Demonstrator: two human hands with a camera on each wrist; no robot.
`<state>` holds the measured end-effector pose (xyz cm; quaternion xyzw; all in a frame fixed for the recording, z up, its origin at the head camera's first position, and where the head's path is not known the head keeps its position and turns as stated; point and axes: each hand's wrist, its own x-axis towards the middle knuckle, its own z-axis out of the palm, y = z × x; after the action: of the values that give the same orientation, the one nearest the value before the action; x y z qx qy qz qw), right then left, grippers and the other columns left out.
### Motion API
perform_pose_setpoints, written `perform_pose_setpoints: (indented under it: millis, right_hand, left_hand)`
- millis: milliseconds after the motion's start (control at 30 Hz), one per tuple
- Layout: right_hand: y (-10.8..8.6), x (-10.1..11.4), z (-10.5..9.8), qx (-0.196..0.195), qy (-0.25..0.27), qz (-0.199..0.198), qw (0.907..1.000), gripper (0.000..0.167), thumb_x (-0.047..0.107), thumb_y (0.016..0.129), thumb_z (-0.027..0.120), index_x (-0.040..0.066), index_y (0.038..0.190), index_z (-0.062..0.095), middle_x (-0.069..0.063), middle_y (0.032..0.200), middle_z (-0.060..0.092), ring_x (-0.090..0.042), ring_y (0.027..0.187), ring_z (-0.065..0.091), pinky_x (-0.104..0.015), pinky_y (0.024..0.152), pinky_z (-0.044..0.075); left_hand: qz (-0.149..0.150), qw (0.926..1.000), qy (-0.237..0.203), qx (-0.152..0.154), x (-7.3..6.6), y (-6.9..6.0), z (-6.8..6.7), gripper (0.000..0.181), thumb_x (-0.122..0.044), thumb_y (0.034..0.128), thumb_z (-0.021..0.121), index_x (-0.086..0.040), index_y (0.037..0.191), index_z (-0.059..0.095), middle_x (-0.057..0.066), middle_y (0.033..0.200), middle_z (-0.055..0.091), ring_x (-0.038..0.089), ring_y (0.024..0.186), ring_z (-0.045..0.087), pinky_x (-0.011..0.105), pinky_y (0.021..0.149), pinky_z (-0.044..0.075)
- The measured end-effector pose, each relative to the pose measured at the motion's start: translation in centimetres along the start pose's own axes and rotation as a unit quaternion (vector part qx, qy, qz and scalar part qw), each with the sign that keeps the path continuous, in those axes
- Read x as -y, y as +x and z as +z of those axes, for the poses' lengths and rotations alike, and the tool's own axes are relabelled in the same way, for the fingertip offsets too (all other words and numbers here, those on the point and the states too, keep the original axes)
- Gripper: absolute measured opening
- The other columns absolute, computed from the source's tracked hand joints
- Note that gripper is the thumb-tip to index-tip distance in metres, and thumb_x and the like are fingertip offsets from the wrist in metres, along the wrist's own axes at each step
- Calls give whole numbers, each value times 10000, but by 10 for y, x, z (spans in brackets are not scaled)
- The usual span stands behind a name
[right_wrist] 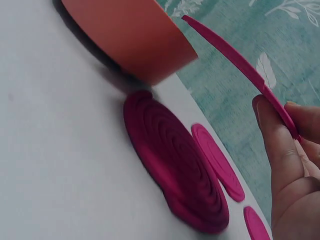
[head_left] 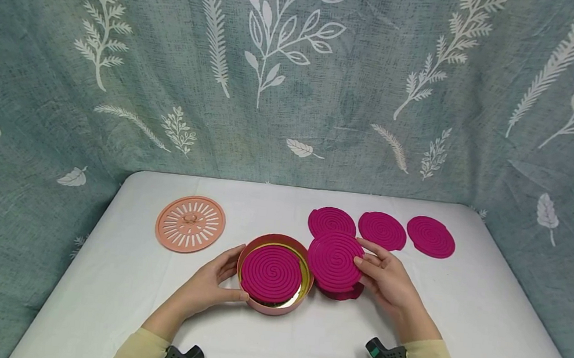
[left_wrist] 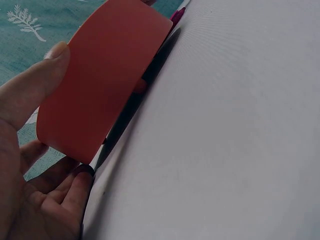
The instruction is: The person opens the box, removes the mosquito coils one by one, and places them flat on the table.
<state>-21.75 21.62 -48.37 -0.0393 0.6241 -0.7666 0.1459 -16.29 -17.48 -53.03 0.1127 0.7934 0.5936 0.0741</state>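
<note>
My left hand [head_left: 210, 282] holds the round salmon-coloured tin [head_left: 273, 310] by its left side, thumb in front and fingers behind. Inside the tin's gold interior lies a magenta spiral mosquito coil [head_left: 272, 273]. Between thumb and fingers, my right hand [head_left: 387, 277] pinches another mosquito coil [head_left: 336, 262] by its right edge. This coil is raised just right of the tin, and the right wrist view shows it edge-on [right_wrist: 230, 52]. Partly hidden below it, a darker-looking coil [right_wrist: 175, 162] lies on the table.
Along the back right of the white table [head_left: 112, 295] lie three more magenta coils [head_left: 332, 221], [head_left: 382, 231], [head_left: 431, 237]. A slotted salmon lid [head_left: 166, 230] with a small central loop lies at the back left. Patterned green cloth [head_left: 289, 156] hangs behind.
</note>
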Motion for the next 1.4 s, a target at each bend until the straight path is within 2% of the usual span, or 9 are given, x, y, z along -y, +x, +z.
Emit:
perform_pose_setpoints:
  millis: [200, 533, 733, 967, 1133, 1400]
  right_hand:
    - [-9, -1, -15, -208, 154, 18, 9997, 624, 24, 945, 655, 14, 1495, 361, -35, 946, 638, -92, 777, 652, -226, 691, 617]
    - [-20, -5, -38, -216, 449, -179, 9986, 632, -19, 966, 601, -18, 1517, 290, -51, 949, 642, -112, 801, 657, -248, 720, 622]
    - [-24, -7, -45, -328, 545, -232, 9977, 626, -9, 972, 597, -6, 1521, 296, -36, 961, 644, -100, 803, 659, -234, 707, 619]
    - [-28, -8, -53, -493, 575, -220, 9969, 653, 1, 970, 607, -4, 1531, 272, -29, 943, 643, -90, 810, 661, -238, 737, 617]
    - [-32, -11, -62, -653, 749, -205, 9948, 616, 3, 970, 607, 32, 1518, 326, -37, 977, 664, -92, 827, 664, -233, 732, 617]
    - [-40, -12, -78, -825, 871, -280, 9924, 594, 3, 974, 600, 57, 1513, 356, -51, 1034, 695, -110, 856, 688, -244, 730, 620]
  left_hand:
    - [-131, 9999, 16, 16, 0, 0, 1, 1083, -401, 633, 941, -299, 1531, 344, -32, 1502, 422, 124, 1364, 421, 215, 1097, 383]
    - [-56, 9999, -125, 57, -3, 0, 0, 1072, -370, 642, 941, -275, 1531, 350, -22, 1509, 417, 140, 1372, 414, 221, 1104, 377]
    - [-56, 9998, -173, 70, -2, 1, 0, 1066, -332, 649, 944, -283, 1530, 347, -21, 1507, 418, 134, 1371, 411, 218, 1106, 375]
    - [-81, 9998, -161, 20, -4, -1, 0, 1053, -362, 640, 945, -297, 1517, 367, -51, 1490, 435, 103, 1359, 421, 197, 1094, 380]
    - [35, 9998, -188, 14, -2, -2, 0, 1055, -347, 646, 943, -257, 1525, 367, -12, 1498, 434, 153, 1369, 421, 224, 1100, 381]
    - [83, 9998, -164, 56, -1, -1, 0, 1060, -343, 648, 942, -250, 1529, 359, -1, 1502, 428, 163, 1374, 415, 236, 1107, 376]
